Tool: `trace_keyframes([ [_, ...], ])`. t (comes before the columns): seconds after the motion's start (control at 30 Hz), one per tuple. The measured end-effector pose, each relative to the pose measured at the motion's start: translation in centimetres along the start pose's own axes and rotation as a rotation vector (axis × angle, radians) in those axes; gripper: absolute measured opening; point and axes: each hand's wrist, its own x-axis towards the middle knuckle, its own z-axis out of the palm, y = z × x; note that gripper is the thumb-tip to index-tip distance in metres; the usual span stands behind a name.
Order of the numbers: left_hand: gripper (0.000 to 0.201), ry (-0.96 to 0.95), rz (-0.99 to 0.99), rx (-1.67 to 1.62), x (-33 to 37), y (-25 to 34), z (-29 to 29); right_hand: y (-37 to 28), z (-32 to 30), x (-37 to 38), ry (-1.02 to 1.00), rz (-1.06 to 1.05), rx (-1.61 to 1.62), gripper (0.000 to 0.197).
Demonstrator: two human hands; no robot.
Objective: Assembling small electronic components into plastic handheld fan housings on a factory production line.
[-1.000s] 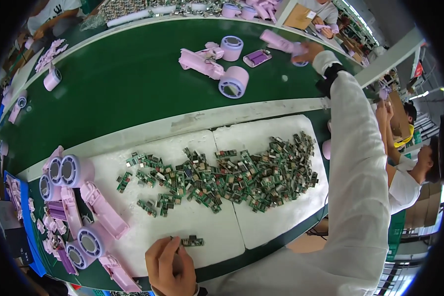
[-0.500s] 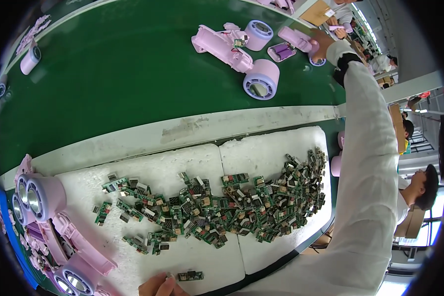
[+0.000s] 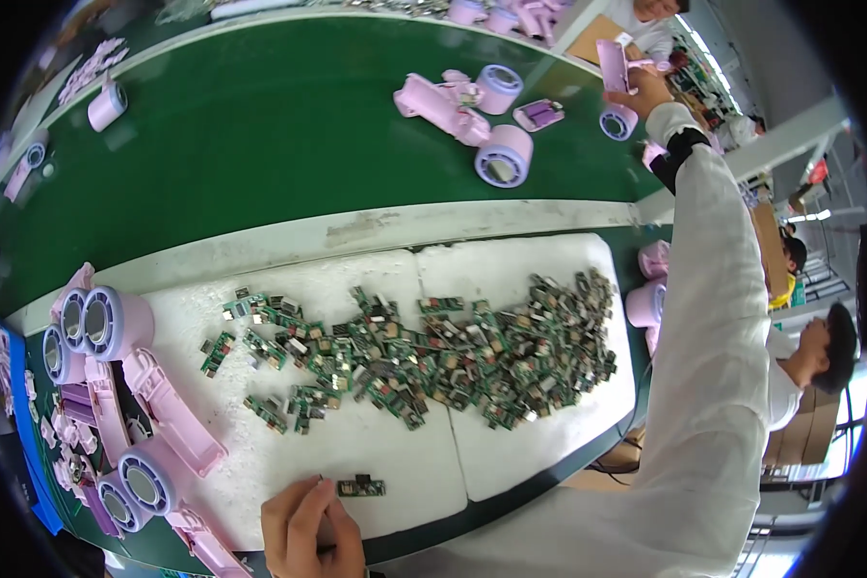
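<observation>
Far at the upper right, my right hand (image 3: 645, 94) grips a pink handheld fan (image 3: 617, 121) with a round lavender-rimmed head; part of its handle is hidden by the fingers. My left hand (image 3: 310, 530) is at the lower edge, its thumb and fingertips pinched together. Whatever is in that pinch is too small to name. Just right of those fingertips, a single green circuit board (image 3: 361, 487) lies on the white foam sheet (image 3: 414, 525). A heap of similar circuit boards (image 3: 472, 356) spreads over the foam beyond it.
Opened pink fans (image 3: 443, 104) and a pink shell with a purple insert (image 3: 539, 115) lie on the green belt (image 3: 260, 125). More fan bodies (image 3: 169, 414) are stacked left of the foam, beside a blue bin (image 3: 14, 414). A pale rail (image 3: 356, 227) separates belt and foam. Co-workers sit at right.
My right hand has moved slightly up and right with the fan, which is now raised and turned. The left hand shows more fully beside the single board. The whole view has shifted a little.
</observation>
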Motion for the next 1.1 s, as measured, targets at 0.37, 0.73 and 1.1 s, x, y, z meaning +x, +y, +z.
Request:
trace_keyframes([
  [0.37,0.028,0.046,-0.032,-0.116,-0.9,-0.4,0.1,-4.9,-11.2,-19.9,-0.172,-0.039,0.819,0.032],
  [0.73,0.03,0.015,0.038,-0.153,-1.4,-0.7,0.1,-7.0,-5.3,-30.5,0.056,0.278,1.299,0.031],
  [1.1,0.031,0.011,0.028,-0.173,-1.1,-0.7,-0.1,2.1,-3.9,-34.7,-0.062,0.348,0.82,0.036],
])
